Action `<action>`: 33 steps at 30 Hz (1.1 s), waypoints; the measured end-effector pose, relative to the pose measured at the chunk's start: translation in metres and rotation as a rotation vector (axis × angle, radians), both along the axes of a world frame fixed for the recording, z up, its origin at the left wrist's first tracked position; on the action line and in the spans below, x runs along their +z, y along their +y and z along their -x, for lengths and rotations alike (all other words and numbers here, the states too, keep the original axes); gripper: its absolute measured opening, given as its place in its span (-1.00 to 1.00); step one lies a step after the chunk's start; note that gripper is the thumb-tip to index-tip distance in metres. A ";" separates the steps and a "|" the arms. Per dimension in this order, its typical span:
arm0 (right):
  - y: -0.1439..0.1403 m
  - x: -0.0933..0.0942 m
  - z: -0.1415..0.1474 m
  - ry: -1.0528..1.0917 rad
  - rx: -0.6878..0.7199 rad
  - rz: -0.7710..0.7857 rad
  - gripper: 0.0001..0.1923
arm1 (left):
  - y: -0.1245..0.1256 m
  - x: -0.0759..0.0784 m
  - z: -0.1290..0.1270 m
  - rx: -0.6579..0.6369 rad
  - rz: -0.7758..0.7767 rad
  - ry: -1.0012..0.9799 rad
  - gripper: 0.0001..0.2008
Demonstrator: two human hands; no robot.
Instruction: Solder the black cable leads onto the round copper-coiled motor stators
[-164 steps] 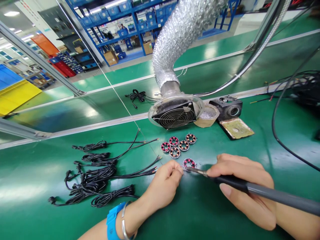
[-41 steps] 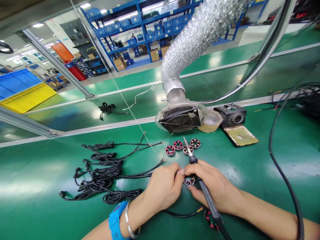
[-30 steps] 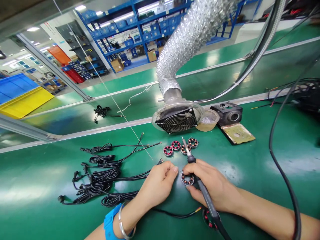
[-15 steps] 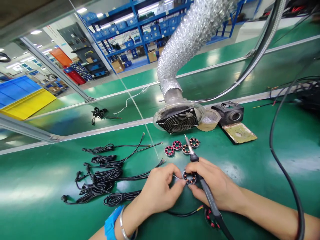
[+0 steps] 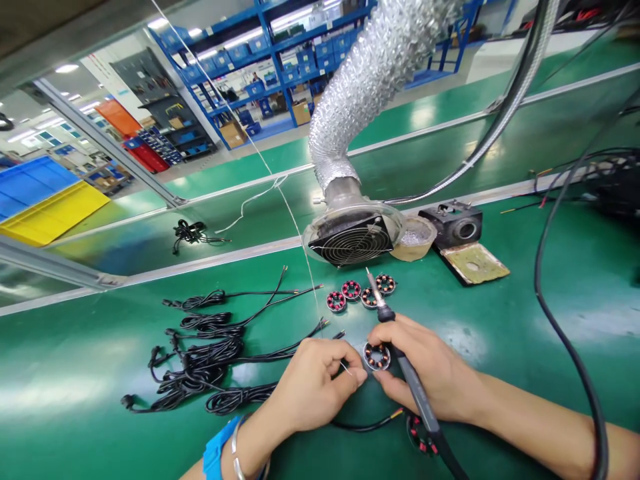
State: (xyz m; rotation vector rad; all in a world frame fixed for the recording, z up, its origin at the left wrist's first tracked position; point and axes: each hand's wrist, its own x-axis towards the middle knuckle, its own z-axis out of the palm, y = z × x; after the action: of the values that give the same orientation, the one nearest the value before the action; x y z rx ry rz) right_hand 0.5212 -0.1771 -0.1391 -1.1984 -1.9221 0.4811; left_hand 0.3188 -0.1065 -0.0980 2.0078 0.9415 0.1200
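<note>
Under my fingers (image 5: 350,375) the green table (image 5: 500,333) is smooth and glossy. The stator ring (image 5: 377,356) shows shiny copper windings. The soldering iron (image 5: 400,360) has a matt black grip and metal tip. The duct (image 5: 370,73) is crinkled silver foil, and the cables (image 5: 205,347) are black rubbery plastic.

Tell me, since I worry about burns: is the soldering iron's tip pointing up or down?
Up. The right hand grips the soldering iron, tip raised, away from the coil ring.
</note>
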 end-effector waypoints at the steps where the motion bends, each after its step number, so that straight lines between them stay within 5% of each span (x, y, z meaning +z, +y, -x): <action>1: 0.000 0.000 0.000 -0.003 0.000 -0.001 -0.67 | 0.002 0.001 0.002 0.015 0.082 0.001 -0.89; 7: 0.000 -0.002 0.000 -0.014 0.000 -0.003 -0.66 | -0.001 -0.004 0.001 0.078 0.121 0.047 -0.80; 12: 0.000 -0.001 0.000 -0.021 -0.001 -0.004 -0.66 | 0.001 -0.008 -0.001 0.114 0.349 -0.082 -0.74; 17: 0.000 0.001 0.001 -0.025 0.014 -0.005 -0.68 | 0.007 -0.008 -0.002 0.167 0.114 -0.015 -0.77; 24: 0.000 -0.003 0.000 -0.049 0.045 0.059 -0.63 | 0.005 -0.008 -0.002 0.127 0.462 -0.221 -0.70; 30: -0.002 -0.005 -0.001 -0.075 0.094 0.089 -0.57 | 0.011 -0.003 -0.002 0.179 0.142 -0.109 -0.72; 33: -0.002 -0.003 0.000 -0.074 0.112 0.083 -0.55 | 0.006 -0.010 -0.007 0.131 0.125 -0.002 -0.75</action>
State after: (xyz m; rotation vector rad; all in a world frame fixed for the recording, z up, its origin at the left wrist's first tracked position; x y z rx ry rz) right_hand 0.5211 -0.1792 -0.1417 -1.1796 -2.0577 0.5880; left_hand 0.3263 -0.1008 -0.1076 1.8311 1.0531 0.1318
